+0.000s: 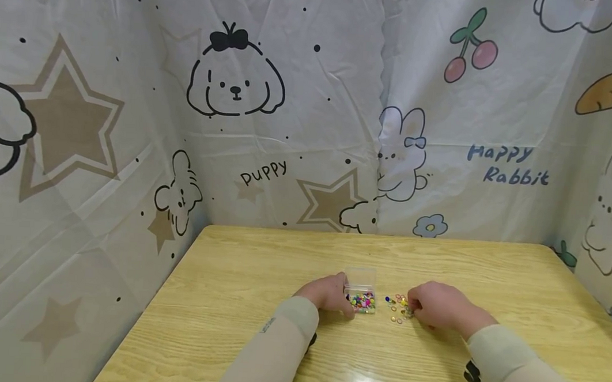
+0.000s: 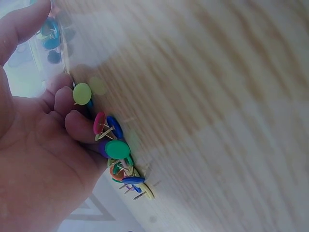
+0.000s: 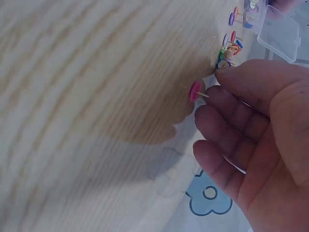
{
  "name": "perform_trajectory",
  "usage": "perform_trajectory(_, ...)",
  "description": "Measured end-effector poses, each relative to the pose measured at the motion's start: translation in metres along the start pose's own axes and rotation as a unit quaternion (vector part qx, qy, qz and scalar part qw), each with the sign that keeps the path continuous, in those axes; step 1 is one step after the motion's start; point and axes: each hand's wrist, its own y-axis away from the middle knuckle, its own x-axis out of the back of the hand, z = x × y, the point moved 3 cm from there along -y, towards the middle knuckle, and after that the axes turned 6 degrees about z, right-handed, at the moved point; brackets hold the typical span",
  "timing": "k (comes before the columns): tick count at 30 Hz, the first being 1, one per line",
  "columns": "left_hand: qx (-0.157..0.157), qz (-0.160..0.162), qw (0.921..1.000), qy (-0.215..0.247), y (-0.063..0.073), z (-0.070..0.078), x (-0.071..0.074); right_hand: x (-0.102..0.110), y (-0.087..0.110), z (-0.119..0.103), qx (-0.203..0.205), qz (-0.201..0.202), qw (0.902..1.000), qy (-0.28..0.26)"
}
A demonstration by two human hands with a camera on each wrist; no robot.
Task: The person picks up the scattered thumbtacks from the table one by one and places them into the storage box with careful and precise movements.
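My left hand (image 1: pixel 329 293) grips the left side of a small clear plastic box (image 1: pixel 361 289) of coloured thumbtacks, thumb and fingers on its edges. The box's lid stands up at the back. In the left wrist view, thumbtacks (image 2: pixel 117 149) of several colours lie against the fingers of that hand. To the right of the box, loose thumbtacks (image 1: pixel 397 309) are scattered on the table. My right hand (image 1: pixel 442 306) reaches down at their right edge with loosely bent fingers. A pink thumbtack (image 3: pixel 194 92) stands by its index fingertip; its thumb tip is beside other tacks.
The wooden table (image 1: pixel 261 258) runs back to a white printed cloth (image 1: pixel 308 139) that hangs behind it and at both sides. A bright light reflection shows near the table's front. Black bands are partly visible at both wrists.
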Motion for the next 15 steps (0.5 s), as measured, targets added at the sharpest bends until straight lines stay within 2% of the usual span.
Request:
perform_trajectory(8, 0.003, -0.001, 1.0000, 0.003, 0.000, -0.001, 0.000, 0.000, -0.002, 0.000, 0.001, 0.015, 0.9998, 0.011)
perform_trajectory(15, 0.005, -0.003, 1.0000, 0.004, -0.001, -0.002, -0.002, 0.007, -0.007, -0.012, 0.043, 0.046, 0.9979, 0.014)
